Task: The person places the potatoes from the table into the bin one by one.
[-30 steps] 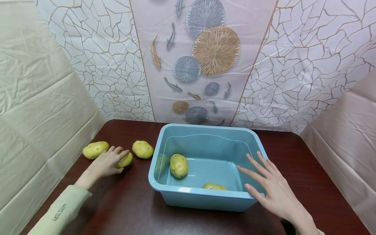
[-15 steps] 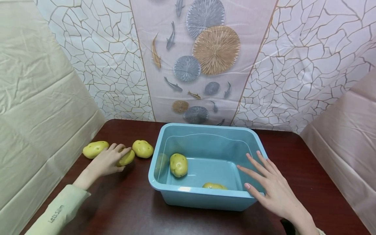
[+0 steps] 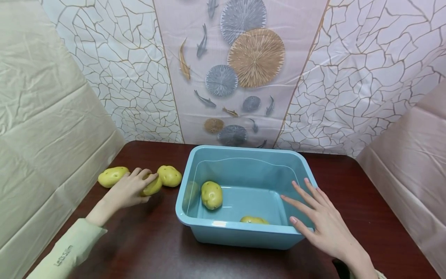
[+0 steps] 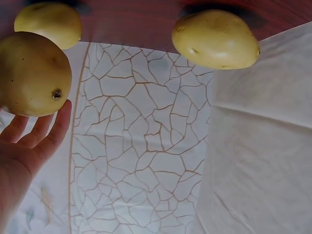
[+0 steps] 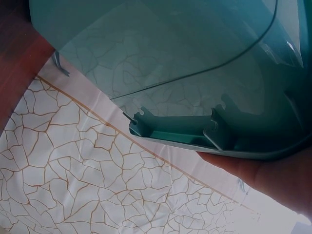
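My left hand [image 3: 126,190] grips a yellow potato [image 3: 154,186] from above, its fingers curved over the top and far side. In the left wrist view, the fingertips lie against the held potato [image 4: 30,73]. Two more potatoes flank it on the table: one at the left [image 3: 112,177], half behind the hand, and another at the right [image 3: 169,176], which the held one overlaps. My right hand [image 3: 325,224] rests at the right front corner of a blue plastic bin [image 3: 244,237], fingers straight and spread over the rim. In the right wrist view, the hand [image 5: 258,173] lies along the bin's edge.
Inside the bin are two potatoes, one by the left wall [image 3: 211,195] and one partly hidden behind the front wall [image 3: 254,220]. A dark red-brown table [image 3: 150,240] bears everything. Patterned cloth [image 3: 139,77] hangs behind, with plain cloth [image 3: 42,116] at the left side.
My left hand and its potato have shifted slightly to the right, toward the right-hand loose potato. The right hand and bin stay in place.
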Demonstrator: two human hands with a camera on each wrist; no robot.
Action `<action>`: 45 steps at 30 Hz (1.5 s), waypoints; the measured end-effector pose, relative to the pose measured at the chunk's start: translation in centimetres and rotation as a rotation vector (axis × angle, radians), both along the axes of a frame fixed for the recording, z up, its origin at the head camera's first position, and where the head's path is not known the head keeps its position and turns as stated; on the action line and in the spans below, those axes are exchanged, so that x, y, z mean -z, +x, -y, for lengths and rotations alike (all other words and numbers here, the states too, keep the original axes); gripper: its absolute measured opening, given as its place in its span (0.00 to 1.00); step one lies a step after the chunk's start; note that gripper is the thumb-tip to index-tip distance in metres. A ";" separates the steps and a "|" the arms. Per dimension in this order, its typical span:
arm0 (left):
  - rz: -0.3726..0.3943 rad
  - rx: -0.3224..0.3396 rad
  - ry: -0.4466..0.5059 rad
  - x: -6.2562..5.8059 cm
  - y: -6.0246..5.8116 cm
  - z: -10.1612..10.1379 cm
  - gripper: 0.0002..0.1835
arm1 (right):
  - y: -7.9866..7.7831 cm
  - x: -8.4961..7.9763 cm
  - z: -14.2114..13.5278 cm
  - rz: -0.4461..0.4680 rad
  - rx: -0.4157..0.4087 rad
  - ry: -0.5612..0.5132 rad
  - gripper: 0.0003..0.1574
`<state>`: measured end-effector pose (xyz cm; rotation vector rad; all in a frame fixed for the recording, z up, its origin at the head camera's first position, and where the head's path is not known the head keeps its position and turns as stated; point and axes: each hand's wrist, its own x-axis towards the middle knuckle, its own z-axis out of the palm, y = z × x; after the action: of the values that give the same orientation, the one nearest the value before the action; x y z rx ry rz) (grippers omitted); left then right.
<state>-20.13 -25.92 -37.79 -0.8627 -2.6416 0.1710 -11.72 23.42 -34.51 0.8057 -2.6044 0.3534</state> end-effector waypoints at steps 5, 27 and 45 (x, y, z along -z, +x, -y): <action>0.002 0.005 -0.004 -0.4 0.3 -0.4 0.36 | 0.0 0.0 0.0 0.002 -0.001 -0.001 0.30; -0.030 0.038 -0.020 -1.4 1.3 -1.1 0.38 | 0.0 0.0 0.0 -0.005 -0.009 -0.007 0.31; -0.108 0.092 -0.024 -3.3 2.2 -2.0 0.38 | 0.0 0.0 0.0 -0.006 -0.006 -0.004 0.31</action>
<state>-17.94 -23.93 -34.48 -0.9527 -2.4995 0.2196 -11.71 23.41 -34.47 0.8118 -2.5957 0.3570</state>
